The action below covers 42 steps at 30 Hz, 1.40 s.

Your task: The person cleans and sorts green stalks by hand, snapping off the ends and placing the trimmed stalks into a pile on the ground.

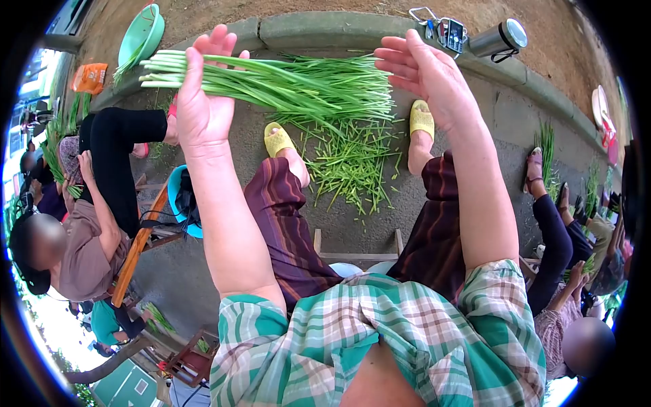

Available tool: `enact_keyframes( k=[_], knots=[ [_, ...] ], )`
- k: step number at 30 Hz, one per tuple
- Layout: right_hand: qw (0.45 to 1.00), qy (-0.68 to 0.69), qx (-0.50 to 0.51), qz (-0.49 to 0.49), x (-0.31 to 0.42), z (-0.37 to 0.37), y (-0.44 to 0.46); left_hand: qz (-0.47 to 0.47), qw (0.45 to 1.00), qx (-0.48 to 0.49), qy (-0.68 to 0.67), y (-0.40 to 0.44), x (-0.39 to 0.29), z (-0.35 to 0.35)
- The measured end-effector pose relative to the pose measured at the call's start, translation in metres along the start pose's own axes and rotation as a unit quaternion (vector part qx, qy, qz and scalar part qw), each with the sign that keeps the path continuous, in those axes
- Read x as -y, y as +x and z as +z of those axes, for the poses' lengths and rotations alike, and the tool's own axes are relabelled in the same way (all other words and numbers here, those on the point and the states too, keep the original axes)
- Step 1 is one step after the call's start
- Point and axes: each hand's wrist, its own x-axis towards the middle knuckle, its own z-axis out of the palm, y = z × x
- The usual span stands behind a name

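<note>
My left hand (211, 102) holds a bunch of garlic chives (271, 81) across its palm, between the thumb and the raised fingers. The pale ends stick out to the left, and the green leaves reach right, over a pile of chives (369, 88) on the ground. Where the bunch ends and the pile begins is hard to make out. My right hand (427, 78) is open and holds nothing, its fingers stretched out beside the pile's right end. Short cut pieces (356, 163) lie scattered on the ground between my feet in yellow slippers (278, 139).
A stone curb (325, 30) runs behind the pile. On it stand a metal flask (498, 39) and a small case (451, 34). A green basin (142, 34) and an orange bag (89, 78) lie at left. People sit on both sides, one near a wooden chair (139, 251).
</note>
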Motion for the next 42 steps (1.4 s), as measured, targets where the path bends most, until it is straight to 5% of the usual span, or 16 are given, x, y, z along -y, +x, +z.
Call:
enact_keyframes(
  k=[6,14,23,30,34,36,42],
  knots=[
    [1.0,0.016,-0.014,-0.012,0.006,-0.007,-0.002,-0.023,0.972,0.113,-0.203,0.005,-0.016,-0.03],
    [1.0,-0.007,-0.006,-0.025,0.005,-0.006,-0.005,-0.037,0.955,0.115,-0.271,0.002,-0.018,-0.026],
    [0.984,-0.121,-0.016,-0.132,-0.005,0.013,-0.008,-0.058,0.975,0.093,-0.194,0.001,0.001,-0.004],
    [0.929,-0.298,0.115,-0.189,-0.034,0.058,-0.029,-0.153,0.985,0.046,-0.068,-0.01,0.063,0.037],
    [0.936,-0.299,0.125,-0.136,-0.039,0.066,-0.034,-0.17,0.983,0.004,-0.071,-0.021,0.082,0.046],
    [0.956,-0.239,0.164,-0.033,-0.037,0.065,-0.034,-0.178,0.983,0.019,-0.043,-0.024,0.08,0.044],
    [0.967,-0.11,0.228,-0.003,-0.032,0.067,-0.039,-0.141,0.984,0.086,0.071,-0.027,0.066,0.052]
  ],
)
